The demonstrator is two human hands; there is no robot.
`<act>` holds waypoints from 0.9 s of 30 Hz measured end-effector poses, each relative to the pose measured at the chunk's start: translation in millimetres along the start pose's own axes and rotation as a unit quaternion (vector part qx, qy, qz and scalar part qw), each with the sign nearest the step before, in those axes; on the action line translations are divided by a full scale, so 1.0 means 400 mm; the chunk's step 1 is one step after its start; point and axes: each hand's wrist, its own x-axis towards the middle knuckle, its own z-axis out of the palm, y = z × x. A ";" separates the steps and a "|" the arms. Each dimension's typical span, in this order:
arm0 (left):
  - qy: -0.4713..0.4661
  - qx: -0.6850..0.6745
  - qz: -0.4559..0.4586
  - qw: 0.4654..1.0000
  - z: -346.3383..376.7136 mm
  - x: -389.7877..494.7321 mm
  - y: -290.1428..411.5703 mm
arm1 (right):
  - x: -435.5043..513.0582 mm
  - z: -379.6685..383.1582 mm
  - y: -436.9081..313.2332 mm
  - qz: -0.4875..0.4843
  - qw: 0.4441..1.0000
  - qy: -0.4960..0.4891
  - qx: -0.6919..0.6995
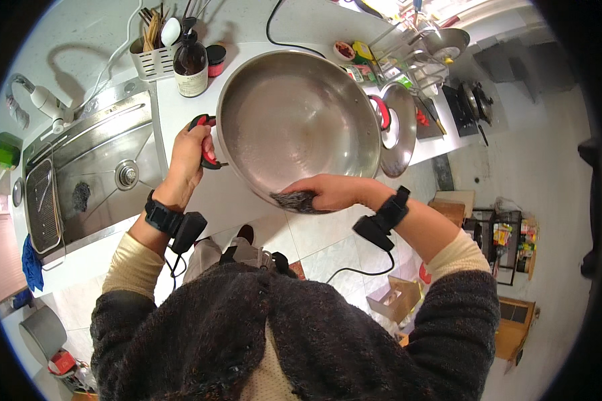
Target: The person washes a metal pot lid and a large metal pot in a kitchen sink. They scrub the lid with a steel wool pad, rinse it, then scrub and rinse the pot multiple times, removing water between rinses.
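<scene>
A wide stainless-steel pan (296,115) with two black-and-red side handles is in front of me, its inside facing up. My left hand (193,145) grips the left handle (208,156). Along the pan's near rim, my right hand (326,193) presses a dark scouring pad (297,200) against the wall of the pan. The fingertips are partly hidden. Opposite my left hand, the other handle (383,113) is free. A faint brownish patch shows on the pan's bottom.
To the left is a steel sink (100,190) with a faucet (50,103), a drain basket (43,205) and a second dark pad (81,196). Behind stand a brown pump bottle (190,67) and a utensil holder (153,62). A metal lid (399,135) lies right of the pan.
</scene>
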 end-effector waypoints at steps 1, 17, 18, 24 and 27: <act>-0.001 -0.005 0.001 1.000 0.001 -0.002 -0.002 | 0.015 -0.013 0.006 0.077 0.991 -0.066 -0.090; 0.001 0.089 0.003 0.996 0.008 -0.016 0.024 | 0.212 -0.522 0.185 -0.089 0.506 0.041 -0.857; 0.004 0.093 -0.005 0.996 0.007 -0.018 0.026 | 0.202 -0.519 0.191 -0.059 0.507 0.047 -0.859; 0.003 0.071 0.006 0.997 0.014 -0.017 0.019 | 0.001 -0.290 0.260 0.227 0.754 -0.089 -0.609; 0.009 0.064 0.009 0.998 0.016 -0.016 0.017 | 0.051 -0.203 0.216 0.233 0.805 -0.266 -0.476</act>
